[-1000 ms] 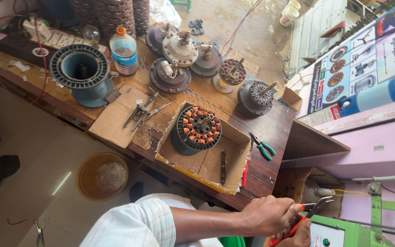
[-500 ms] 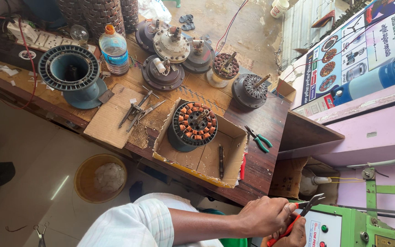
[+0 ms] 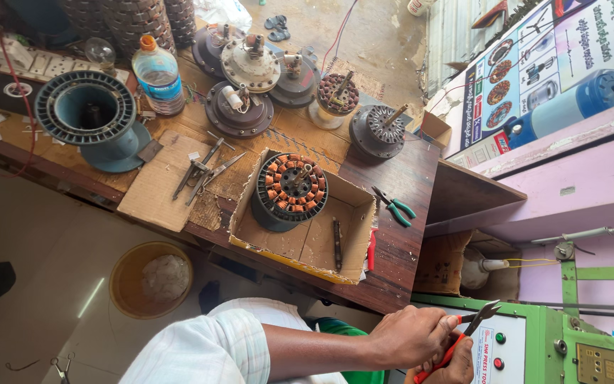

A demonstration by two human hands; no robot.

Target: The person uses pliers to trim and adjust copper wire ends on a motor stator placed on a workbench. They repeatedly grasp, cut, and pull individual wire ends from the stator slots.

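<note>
Red-handled pliers [image 3: 463,334] are gripped closed in the left hand [image 3: 410,334], nose angled up-right, the right hand [image 3: 453,370] touching beneath.

An open brown cardboard box [image 3: 307,242] sits on the table [image 3: 406,185]. Left of the box stands a clear plastic bottle [image 3: 156,77] with a blue label. Right of the box, a colourful poster [image 3: 534,64] leans above a pink ledge.

left hand [image 3: 412,336] — fingers curled | right hand [image 3: 456,366] — beneath, closed
</note>
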